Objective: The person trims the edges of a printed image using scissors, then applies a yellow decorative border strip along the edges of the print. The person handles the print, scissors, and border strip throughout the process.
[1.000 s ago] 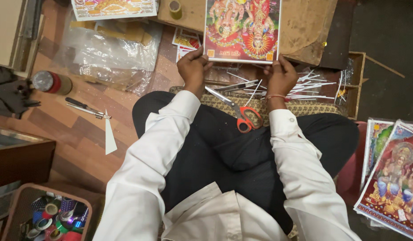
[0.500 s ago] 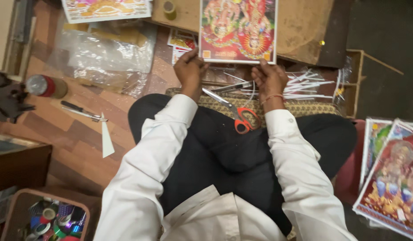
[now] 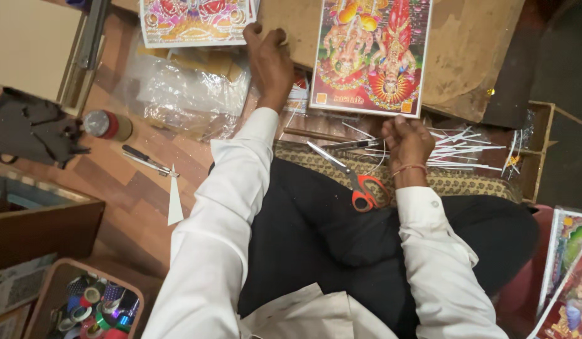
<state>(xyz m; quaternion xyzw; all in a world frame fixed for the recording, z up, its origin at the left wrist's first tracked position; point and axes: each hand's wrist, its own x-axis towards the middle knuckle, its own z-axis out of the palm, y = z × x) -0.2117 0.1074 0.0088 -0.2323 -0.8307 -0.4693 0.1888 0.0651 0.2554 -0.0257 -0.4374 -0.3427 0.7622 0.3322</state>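
A colourful printed picture [image 3: 369,53] lies on a brown board [image 3: 473,56] in front of me. My left hand [image 3: 269,59] reaches forward to the board's left edge beside the picture, its fingers curled; what they grip is hidden. My right hand [image 3: 407,141] is a closed fist just below the picture's lower right edge, apart from it. Scissors with orange-red handles [image 3: 360,185] lie on the patterned cloth [image 3: 467,182] over my lap, just left of my right wrist. Thin white strips [image 3: 467,147] are scattered to the right of that hand.
A second print [image 3: 196,19] and a crumpled clear plastic bag [image 3: 184,94] lie at the far left. A screwdriver [image 3: 146,160], a red roll [image 3: 105,123] and a white paper sliver [image 3: 174,201] sit on the wooden floor. A box of tape rolls [image 3: 90,307] is at the lower left, more prints [image 3: 567,276] at right.
Both hands have let go of the picture's lower edge. My left hand has moved forward and left to the board's edge; my right hand has drawn back slightly and closed.
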